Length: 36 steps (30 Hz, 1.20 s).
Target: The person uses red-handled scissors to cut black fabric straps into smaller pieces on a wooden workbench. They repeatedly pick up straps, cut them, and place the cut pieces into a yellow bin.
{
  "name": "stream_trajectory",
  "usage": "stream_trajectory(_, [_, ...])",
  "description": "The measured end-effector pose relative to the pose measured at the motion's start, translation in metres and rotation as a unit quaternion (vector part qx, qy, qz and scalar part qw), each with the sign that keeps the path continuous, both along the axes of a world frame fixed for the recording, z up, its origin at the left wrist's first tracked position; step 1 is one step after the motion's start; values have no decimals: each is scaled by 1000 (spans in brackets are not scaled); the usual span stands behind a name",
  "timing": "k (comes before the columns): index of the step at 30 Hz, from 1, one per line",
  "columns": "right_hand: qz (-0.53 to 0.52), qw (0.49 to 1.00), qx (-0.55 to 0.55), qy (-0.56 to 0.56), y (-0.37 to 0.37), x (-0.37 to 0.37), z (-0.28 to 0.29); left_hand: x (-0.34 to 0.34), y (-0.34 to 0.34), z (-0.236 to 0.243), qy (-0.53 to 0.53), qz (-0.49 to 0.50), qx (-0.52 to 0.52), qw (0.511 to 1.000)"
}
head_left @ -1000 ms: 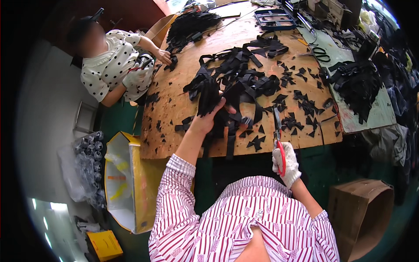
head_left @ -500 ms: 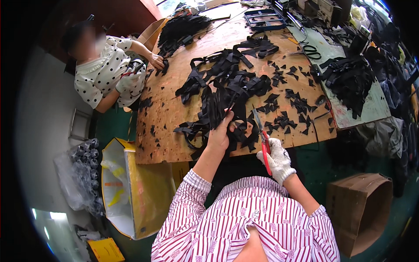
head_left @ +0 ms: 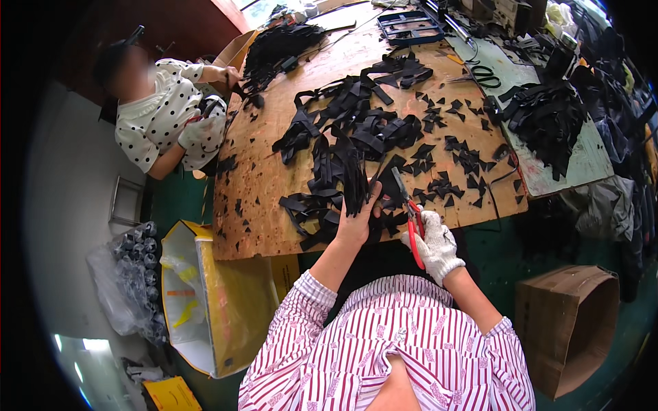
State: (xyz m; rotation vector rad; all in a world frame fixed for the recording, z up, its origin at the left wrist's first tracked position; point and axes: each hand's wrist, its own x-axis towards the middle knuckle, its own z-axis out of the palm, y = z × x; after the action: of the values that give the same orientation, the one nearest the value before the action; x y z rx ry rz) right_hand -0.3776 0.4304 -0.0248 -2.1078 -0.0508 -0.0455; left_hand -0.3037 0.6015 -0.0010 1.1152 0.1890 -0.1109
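My bare left hand grips a bundle of black fabric strips over the near part of the table. The strips fan upward and away from the fingers. In my right hand, covered by a white knitted glove, are red-handled scissors. Their blades point up and to the left, just right of the bundle and seemingly apart from it. A heap of loose black strips lies beyond my left hand. Small black triangular offcuts are scattered to the right of the scissors.
Across the wooden table, at the far left, stands a person in a dotted top. Another black strip pile lies near them. Beyond are a blue tray and black-handled scissors. A cardboard box stands below right.
My left hand has shifted slightly nearer and right, and the strips now fan out more upright. My right hand stays almost in place. The other person's bare hand has moved farther away.
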Motion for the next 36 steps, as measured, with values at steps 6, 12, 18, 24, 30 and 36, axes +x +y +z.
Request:
stream_trajectory(6, [4,1000,-4,28,3,0,2,-7,-3,1,-16,-18,31,999])
stream_trajectory(12, [-6,982,161,97,11,-5,-6,-9,-6,0,-26,-18,56,998])
stream_trajectory(18, [21,987,117,111,6,1,-10,-11,-5,-6,-40,0,52,998])
stream_trajectory(24, [50,980,129,144,3,8,6,-16,-4,-19,-75,10,69,995])
stream_trajectory(30, [41,924,248,289,7,4,19,-13,-6,-10,-42,27,57,997])
stream_trajectory(36, [70,918,248,301,3,4,20,-16,8,-39,-162,-52,258,951])
